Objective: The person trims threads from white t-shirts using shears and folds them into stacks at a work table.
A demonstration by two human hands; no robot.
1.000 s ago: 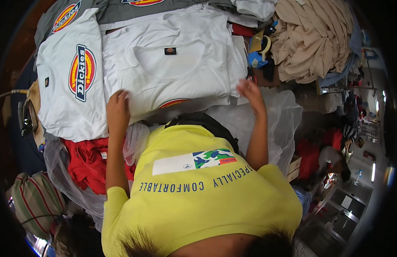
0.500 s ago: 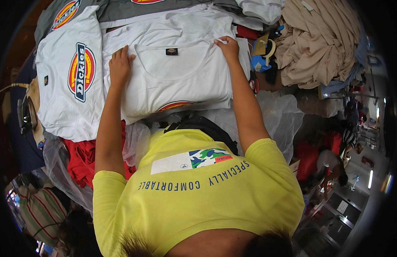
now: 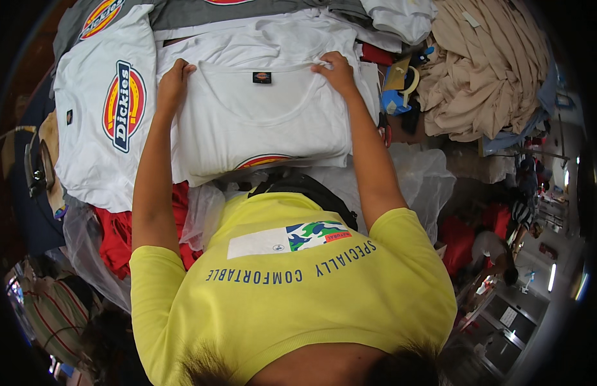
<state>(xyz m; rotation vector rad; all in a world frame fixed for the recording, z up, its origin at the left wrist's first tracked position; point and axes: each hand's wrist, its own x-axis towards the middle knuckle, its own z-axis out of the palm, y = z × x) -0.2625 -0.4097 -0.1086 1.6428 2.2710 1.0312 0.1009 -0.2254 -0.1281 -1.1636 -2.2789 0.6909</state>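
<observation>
A white T-shirt (image 3: 263, 132) lies in front of me with its wide neckline toward the far side. A small black neck label (image 3: 261, 78) shows inside the collar, and part of a red and yellow print (image 3: 263, 160) shows at the near fold. My left hand (image 3: 174, 83) is closed on the shirt's far left shoulder corner, thumb and fingers pinched together. At the far right, my right hand (image 3: 339, 73) pinches the shoulder cloth beside the neckline. Beneath and beyond it lie more white shirts (image 3: 272, 40). Cloth between the fingertips is partly hidden.
Another printed white T-shirt (image 3: 86, 128) lies at left, near an iron (image 3: 37, 164). Grey shirts (image 3: 182, 14) lie at the back. A beige fabric pile (image 3: 485, 71), a tape roll (image 3: 411, 82) and clear plastic (image 3: 420, 174) are at right. Red cloth (image 3: 115, 235) lies near left.
Both hands have shifted slightly farther away. My left fingers, flat on the shirt before, now pinch its corner; my right hand has moved a little left, nearer the neckline.
</observation>
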